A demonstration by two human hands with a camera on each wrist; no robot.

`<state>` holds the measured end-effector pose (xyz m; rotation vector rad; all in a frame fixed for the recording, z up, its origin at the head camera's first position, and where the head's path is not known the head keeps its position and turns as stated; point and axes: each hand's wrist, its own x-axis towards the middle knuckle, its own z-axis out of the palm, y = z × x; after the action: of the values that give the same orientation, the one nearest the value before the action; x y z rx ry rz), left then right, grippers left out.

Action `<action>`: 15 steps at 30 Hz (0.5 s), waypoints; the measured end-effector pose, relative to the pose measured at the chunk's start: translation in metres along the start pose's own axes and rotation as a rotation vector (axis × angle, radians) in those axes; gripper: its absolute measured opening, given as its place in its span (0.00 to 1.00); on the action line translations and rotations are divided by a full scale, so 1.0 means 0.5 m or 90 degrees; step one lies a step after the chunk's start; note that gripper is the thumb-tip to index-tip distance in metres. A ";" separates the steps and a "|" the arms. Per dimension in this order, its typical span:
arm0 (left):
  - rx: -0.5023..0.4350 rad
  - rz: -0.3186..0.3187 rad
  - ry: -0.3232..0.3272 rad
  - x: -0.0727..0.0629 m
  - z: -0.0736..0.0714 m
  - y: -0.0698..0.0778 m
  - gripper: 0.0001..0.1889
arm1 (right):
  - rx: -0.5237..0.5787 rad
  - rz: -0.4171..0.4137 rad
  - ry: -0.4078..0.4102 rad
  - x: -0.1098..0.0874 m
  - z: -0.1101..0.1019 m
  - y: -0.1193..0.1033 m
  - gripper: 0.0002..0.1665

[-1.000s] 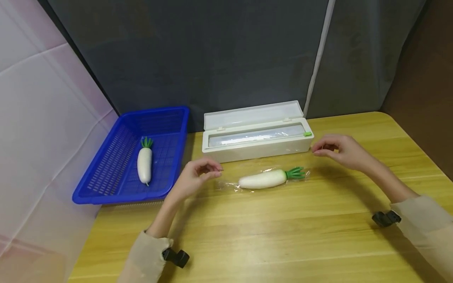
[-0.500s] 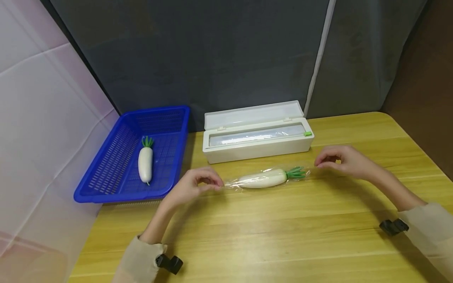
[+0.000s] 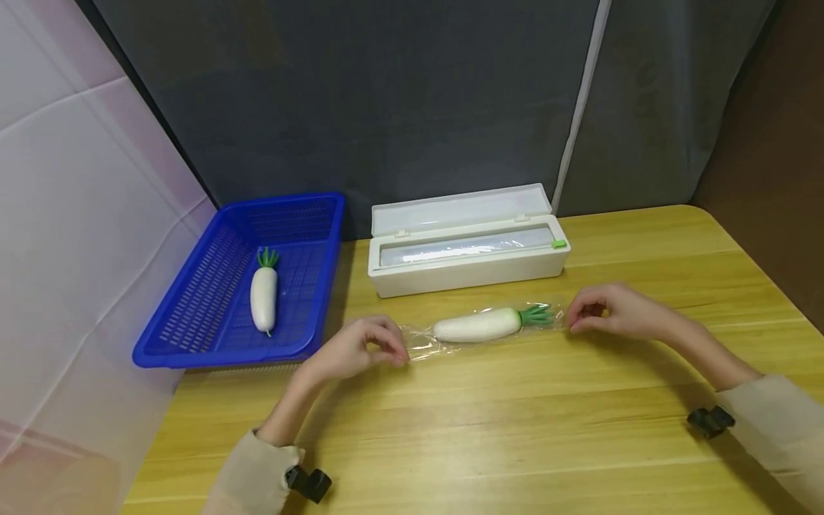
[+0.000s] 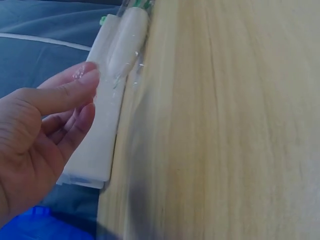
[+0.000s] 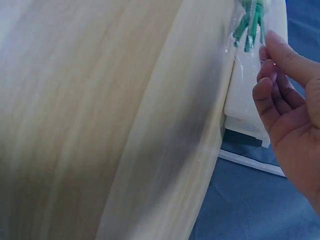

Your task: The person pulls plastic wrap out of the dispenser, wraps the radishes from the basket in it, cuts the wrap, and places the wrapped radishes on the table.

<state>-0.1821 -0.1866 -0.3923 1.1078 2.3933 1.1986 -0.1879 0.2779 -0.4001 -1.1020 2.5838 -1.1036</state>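
A white radish (image 3: 478, 325) with green leaf stubs lies on the table inside clear cling film (image 3: 421, 342), its leaves toward the right. My left hand (image 3: 363, 348) pinches the film's left end between thumb and fingertips; in the left wrist view a glint of film shows at the thumb tip of the left hand (image 4: 47, 117). At the leaf end, my right hand (image 3: 611, 312) pinches the film's other end. The right wrist view has the green leaves (image 5: 250, 25) under film right beside the thumb and index finger of the right hand (image 5: 290, 95).
Behind the radish stands a white cling film box (image 3: 470, 272), lid raised, with a green slider (image 3: 558, 244) at its right end. A blue basket (image 3: 144, 357) at the left holds a second radish (image 3: 263, 299). A dark curtain (image 3: 386, 107) hangs behind the wooden table (image 3: 489, 443).
The left hand has come down and toward the front, drawing the film's left end out. The right hand has lowered beside the leaf end. The radish has stayed nearly in place.
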 end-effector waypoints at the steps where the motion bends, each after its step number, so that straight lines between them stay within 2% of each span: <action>1: 0.014 -0.005 -0.001 0.001 0.001 -0.001 0.04 | -0.002 0.004 -0.007 0.001 0.001 0.001 0.05; 7: 0.085 -0.017 0.003 0.008 0.009 -0.003 0.04 | -0.030 0.024 -0.034 0.009 0.009 0.008 0.05; 15: 0.133 -0.044 0.026 0.022 0.017 -0.008 0.03 | -0.077 0.069 -0.038 0.021 0.016 0.010 0.06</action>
<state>-0.1874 -0.1751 -0.3994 1.0566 2.6128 0.9760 -0.1954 0.2686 -0.4074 -0.9890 2.6584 -0.8890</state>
